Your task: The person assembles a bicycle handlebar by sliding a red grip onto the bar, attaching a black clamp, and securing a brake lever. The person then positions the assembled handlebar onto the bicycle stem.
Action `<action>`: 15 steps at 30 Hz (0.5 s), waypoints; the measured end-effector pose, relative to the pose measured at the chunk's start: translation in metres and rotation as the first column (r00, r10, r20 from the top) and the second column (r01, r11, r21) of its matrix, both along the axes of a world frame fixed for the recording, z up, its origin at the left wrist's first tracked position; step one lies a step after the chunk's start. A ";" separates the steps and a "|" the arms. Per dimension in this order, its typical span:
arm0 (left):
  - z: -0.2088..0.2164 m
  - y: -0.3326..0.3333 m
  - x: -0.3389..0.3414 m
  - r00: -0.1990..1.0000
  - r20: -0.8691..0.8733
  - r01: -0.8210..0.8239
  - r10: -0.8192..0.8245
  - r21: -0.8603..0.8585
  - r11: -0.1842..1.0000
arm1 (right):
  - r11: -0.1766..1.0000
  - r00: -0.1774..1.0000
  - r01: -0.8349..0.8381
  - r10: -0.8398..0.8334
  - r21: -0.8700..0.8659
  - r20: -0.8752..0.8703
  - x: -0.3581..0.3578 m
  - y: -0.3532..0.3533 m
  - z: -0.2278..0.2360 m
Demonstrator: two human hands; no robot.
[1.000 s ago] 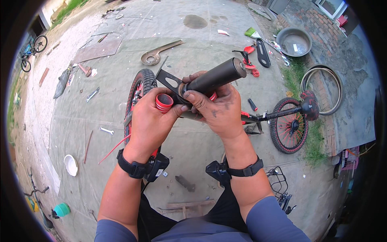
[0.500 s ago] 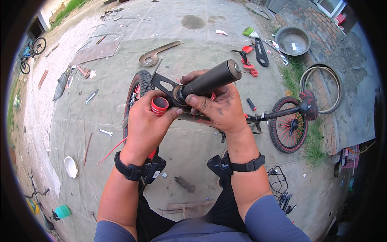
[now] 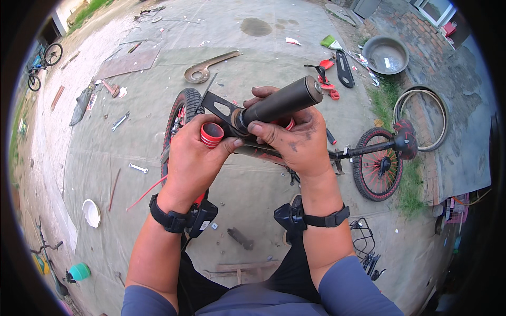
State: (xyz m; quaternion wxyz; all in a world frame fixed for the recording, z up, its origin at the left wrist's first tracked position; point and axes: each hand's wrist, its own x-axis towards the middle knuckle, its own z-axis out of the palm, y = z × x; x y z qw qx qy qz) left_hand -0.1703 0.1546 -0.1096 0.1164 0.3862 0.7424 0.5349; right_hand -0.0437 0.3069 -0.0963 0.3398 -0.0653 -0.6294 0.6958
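Note:
A thick black tube [image 3: 284,105] points up and to the right in front of me. Its lower end sits in a metal ring on a flat black bracket [image 3: 220,108] with an oblong hole. My right hand [image 3: 295,138] grips the tube's lower part, thumb on the near side and fingers behind. Closed at the joint, my left hand [image 3: 194,152] holds the bracket, its thumb pressed just under the ring. A red cup-like tube end [image 3: 212,135] with white stripes shows by the left thumb. Another red striped piece [image 3: 289,124] is partly hidden behind the right hand.
Beneath my hands is a bicycle with a front wheel [image 3: 184,105], a spoked red-and-black wheel [image 3: 377,164] and a saddle [image 3: 405,139]. A wrench [image 3: 138,168], a white bowl [image 3: 91,213], a curved metal guard [image 3: 197,73] and a grey basin [image 3: 386,55] lie around on the ground sheet.
The tube has shifted slightly right and its upper end tilts a little differently. Both hands keep their hold, the right one having moved slightly right.

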 end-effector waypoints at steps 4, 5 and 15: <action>0.003 -0.001 0.001 1.000 -0.009 -0.006 0.005 -0.021 1.000 | 0.999 0.998 -0.017 0.019 0.030 -0.059 0.001 0.003 0.001; 0.003 -0.001 0.001 1.000 -0.027 -0.012 0.011 -0.026 1.000 | 0.999 1.000 -0.006 0.007 0.049 -0.024 0.001 0.002 0.001; 0.002 -0.002 0.001 1.000 -0.020 -0.010 0.009 -0.028 1.000 | 0.997 0.999 0.041 -0.039 0.067 -0.019 0.003 -0.003 0.010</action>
